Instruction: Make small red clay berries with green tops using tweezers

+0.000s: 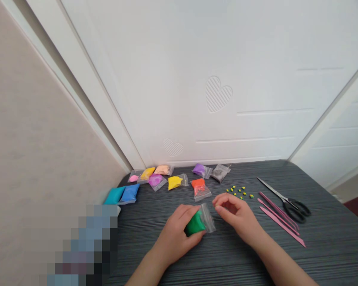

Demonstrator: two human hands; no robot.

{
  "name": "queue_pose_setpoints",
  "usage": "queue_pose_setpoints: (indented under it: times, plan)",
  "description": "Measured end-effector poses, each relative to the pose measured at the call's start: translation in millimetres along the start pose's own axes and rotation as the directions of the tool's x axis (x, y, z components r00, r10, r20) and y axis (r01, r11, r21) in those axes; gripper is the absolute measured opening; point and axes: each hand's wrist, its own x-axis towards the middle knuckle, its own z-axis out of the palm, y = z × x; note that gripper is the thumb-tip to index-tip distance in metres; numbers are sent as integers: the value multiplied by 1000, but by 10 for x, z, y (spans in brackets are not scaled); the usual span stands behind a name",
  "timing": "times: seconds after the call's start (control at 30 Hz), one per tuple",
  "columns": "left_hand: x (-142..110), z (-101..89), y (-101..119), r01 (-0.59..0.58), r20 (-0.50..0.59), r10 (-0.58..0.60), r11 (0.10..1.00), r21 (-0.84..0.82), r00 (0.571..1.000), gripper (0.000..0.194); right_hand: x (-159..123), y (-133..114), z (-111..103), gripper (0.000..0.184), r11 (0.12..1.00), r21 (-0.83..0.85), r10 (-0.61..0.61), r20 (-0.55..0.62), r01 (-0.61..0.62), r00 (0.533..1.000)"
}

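My left hand (179,228) is wrapped round a small clear zip bag of green modelling clay (196,223), thumb below and fingers above. The bag's transparent zip end points right, toward my other hand. Just beyond that end, my right hand (238,216) is closed in a pinch, thumb against fingertips, apart from the bag. Whatever the pinch holds, if anything, is too small to make out. Several tiny yellow-and-green pieces (241,188) lie on the dark table (226,254) behind my right hand.
Bags of orange-red (198,185), yellow (174,182), purple (199,169), grey (220,173) and blue clay (130,193) lie along the back and left. Scissors (286,200) and pink modelling tools (282,226) are on the right. A white panel (179,79) stands behind the table.
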Motion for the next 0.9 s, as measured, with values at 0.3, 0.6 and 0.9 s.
queue_pose_setpoints:
  times: [0.3,0.6,0.9]
  plan:
    - [23,12,-87,56,-104,-56,998,-2,993,44,-6,-58,-29,13,850,501,173,24,-162,985]
    - [46,4,-109,100,-158,-104,995,-31,982,42,2,-60,-45,19,693,692,205,82,-203,975]
    - [86,22,-252,251,-287,-262,965,-75,922,46,-26,-57,-42,17,658,719,225,96,-224,970]
